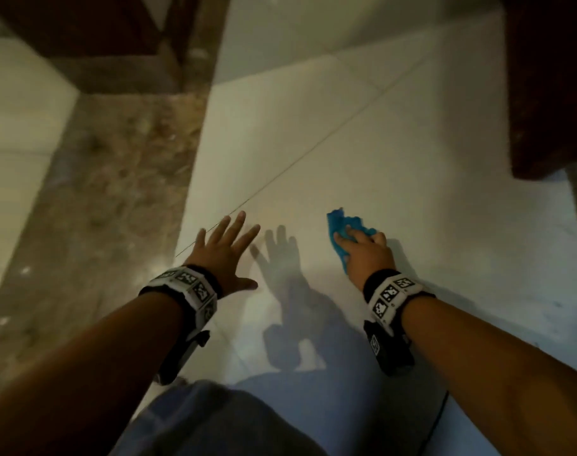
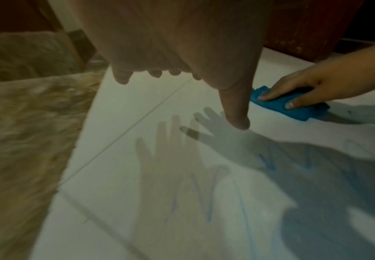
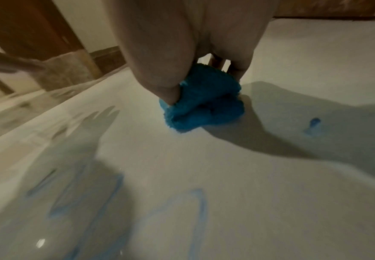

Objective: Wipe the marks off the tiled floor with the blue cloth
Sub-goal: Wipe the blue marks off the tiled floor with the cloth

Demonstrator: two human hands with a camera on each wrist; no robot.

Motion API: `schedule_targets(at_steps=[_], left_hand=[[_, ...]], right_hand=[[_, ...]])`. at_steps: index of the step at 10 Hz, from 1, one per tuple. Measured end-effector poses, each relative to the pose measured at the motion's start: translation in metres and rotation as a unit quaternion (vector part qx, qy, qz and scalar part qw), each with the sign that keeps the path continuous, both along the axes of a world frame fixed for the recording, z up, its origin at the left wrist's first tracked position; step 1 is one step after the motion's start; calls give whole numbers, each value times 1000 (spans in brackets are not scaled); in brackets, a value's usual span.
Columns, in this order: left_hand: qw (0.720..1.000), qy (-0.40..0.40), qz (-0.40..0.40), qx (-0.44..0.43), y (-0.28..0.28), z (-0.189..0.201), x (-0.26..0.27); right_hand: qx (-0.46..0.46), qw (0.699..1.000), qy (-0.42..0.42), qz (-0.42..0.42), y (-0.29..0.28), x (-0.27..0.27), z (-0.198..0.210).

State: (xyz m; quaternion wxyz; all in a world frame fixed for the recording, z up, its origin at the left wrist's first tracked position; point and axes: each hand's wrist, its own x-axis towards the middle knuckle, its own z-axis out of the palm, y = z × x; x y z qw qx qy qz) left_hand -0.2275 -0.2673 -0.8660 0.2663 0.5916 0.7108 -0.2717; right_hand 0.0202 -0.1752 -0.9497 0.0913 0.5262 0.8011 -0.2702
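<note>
Right hand (image 1: 366, 255) has the bunched fluffy blue cloth (image 3: 202, 103) clenched against the pale glossy tiled floor (image 1: 395, 143), left hand (image 1: 226, 250) spread w/ nothing in it, so imo they should drag it back toward the wrist w/ firm pressure over the blue crayon-like streaks (image 3: 195, 211).

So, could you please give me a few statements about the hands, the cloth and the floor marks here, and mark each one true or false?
1. The right hand holds the blue cloth against the tiled floor. True.
2. The left hand also grips the cloth. False: its fingers are spread and it holds nothing.
3. Blue marks remain on the white tiles. True.
4. The cloth is spread out flat. False: it is bunched up under the fingers.
5. The cloth lies on the brown marbled strip. False: it is on a white tile, to the right of the strip.
</note>
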Motion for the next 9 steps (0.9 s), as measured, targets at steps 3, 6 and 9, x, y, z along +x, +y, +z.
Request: schedule_targets(at_steps=[3,6,9], left_hand=[[987,-47,152,2,-113,-20,-26],[987,-51,149,8,-150,-66,-84],[980,-93,168,47,-156,-84,-88]], right_hand=[[19,993,20,112,-37,-30,-20],[30,990,-16,135,-48,-119,3],[15,987,62,145,-68,-187,-1]])
